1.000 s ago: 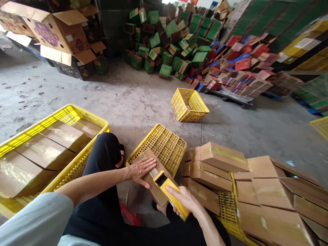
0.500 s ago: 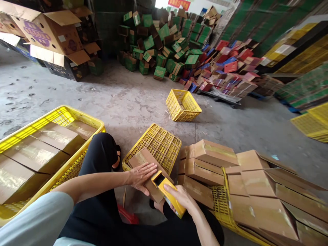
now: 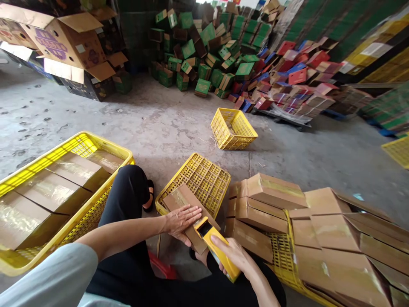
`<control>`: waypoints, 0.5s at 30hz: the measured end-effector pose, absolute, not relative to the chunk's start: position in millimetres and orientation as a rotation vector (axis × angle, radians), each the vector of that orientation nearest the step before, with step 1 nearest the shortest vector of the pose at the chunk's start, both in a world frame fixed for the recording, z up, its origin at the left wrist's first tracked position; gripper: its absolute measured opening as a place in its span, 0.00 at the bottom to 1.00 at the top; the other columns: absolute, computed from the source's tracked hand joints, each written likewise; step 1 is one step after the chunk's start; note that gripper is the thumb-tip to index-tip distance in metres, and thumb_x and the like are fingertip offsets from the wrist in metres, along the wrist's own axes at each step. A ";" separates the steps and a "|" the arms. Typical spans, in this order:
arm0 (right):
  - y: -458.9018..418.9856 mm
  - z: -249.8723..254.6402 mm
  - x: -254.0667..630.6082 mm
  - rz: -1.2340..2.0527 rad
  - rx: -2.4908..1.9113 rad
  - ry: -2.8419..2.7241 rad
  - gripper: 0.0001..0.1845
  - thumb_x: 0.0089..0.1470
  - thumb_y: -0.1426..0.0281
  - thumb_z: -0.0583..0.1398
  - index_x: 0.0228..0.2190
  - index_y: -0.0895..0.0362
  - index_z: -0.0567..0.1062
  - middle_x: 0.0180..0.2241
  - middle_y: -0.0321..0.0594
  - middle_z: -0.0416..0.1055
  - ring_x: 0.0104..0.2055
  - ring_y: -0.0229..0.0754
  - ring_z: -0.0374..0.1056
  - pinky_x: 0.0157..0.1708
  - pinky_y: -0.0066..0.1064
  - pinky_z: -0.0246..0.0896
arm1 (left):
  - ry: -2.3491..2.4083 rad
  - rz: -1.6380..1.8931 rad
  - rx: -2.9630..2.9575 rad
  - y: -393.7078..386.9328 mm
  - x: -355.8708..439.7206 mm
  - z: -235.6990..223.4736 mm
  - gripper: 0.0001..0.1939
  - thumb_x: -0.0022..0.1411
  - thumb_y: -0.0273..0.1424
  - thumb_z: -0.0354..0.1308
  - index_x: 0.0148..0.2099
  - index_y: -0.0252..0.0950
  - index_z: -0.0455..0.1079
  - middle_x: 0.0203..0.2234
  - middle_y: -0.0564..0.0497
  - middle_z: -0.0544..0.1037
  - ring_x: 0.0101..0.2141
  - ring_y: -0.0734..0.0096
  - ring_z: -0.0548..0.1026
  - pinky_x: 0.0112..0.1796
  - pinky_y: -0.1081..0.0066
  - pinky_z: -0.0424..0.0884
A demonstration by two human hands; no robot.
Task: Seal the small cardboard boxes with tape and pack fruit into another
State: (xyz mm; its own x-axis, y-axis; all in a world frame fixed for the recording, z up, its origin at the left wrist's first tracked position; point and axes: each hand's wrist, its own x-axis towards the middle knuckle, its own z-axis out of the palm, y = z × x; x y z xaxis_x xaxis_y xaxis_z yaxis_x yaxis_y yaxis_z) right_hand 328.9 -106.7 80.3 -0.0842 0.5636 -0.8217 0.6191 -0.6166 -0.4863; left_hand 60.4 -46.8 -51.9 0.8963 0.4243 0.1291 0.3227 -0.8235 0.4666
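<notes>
Pressing the box, which rests on the crate, with the left hand flat steadies it; the right hand, wrapped around the tape gun, should draw straight and evenly.

From the wearer's head, the single view looks forward and down; the bare left hand and bare right hand lie close below it; grey concrete floor stretches ahead to piled green cardboard boxes well away at the top.
</notes>
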 end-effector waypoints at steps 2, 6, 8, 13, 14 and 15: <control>-111.1 82.4 331.7 -1.834 2.104 1.339 0.32 0.61 0.41 0.54 0.27 0.57 0.74 0.17 0.43 0.75 0.18 0.42 0.73 0.19 0.27 0.69 | 0.550 0.325 2.622 -47.7 60.9 -52.4 0.61 0.64 0.66 0.51 0.78 0.25 0.35 0.74 0.30 0.43 0.74 0.42 0.45 0.71 0.49 0.43; -115.2 79.1 330.6 -1.783 2.130 1.369 0.31 0.62 0.43 0.55 0.28 0.57 0.74 0.16 0.42 0.74 0.17 0.43 0.73 0.18 0.28 0.68 | 0.587 0.363 2.635 -52.0 60.9 -51.9 0.62 0.63 0.67 0.50 0.79 0.26 0.35 0.74 0.30 0.44 0.73 0.42 0.46 0.71 0.49 0.43; -115.8 74.9 329.5 -1.771 2.136 1.373 0.31 0.62 0.43 0.55 0.27 0.57 0.74 0.16 0.42 0.74 0.17 0.42 0.72 0.17 0.27 0.67 | 0.594 0.359 2.652 -54.9 61.8 -50.6 0.62 0.63 0.68 0.50 0.79 0.26 0.35 0.74 0.30 0.43 0.73 0.40 0.45 0.71 0.48 0.43; -117.5 66.5 331.6 -1.787 2.159 1.337 0.31 0.64 0.45 0.54 0.26 0.58 0.75 0.15 0.42 0.74 0.16 0.40 0.71 0.17 0.25 0.67 | 0.474 0.331 2.696 -59.9 68.7 -47.0 0.60 0.66 0.65 0.48 0.79 0.26 0.31 0.75 0.34 0.42 0.74 0.43 0.41 0.71 0.48 0.41; -117.6 65.4 332.3 -1.796 2.158 1.339 0.31 0.64 0.45 0.55 0.25 0.58 0.74 0.15 0.42 0.74 0.16 0.41 0.71 0.18 0.25 0.68 | 0.452 0.335 2.697 -59.6 69.8 -46.7 0.60 0.67 0.64 0.48 0.79 0.25 0.30 0.75 0.34 0.42 0.74 0.45 0.42 0.71 0.49 0.41; -117.5 64.5 332.7 -1.804 2.157 1.342 0.31 0.64 0.45 0.55 0.25 0.58 0.75 0.15 0.43 0.74 0.16 0.41 0.72 0.18 0.26 0.68 | 0.436 0.338 2.697 -58.6 70.4 -46.5 0.59 0.68 0.63 0.48 0.79 0.25 0.29 0.75 0.34 0.43 0.74 0.47 0.43 0.71 0.51 0.41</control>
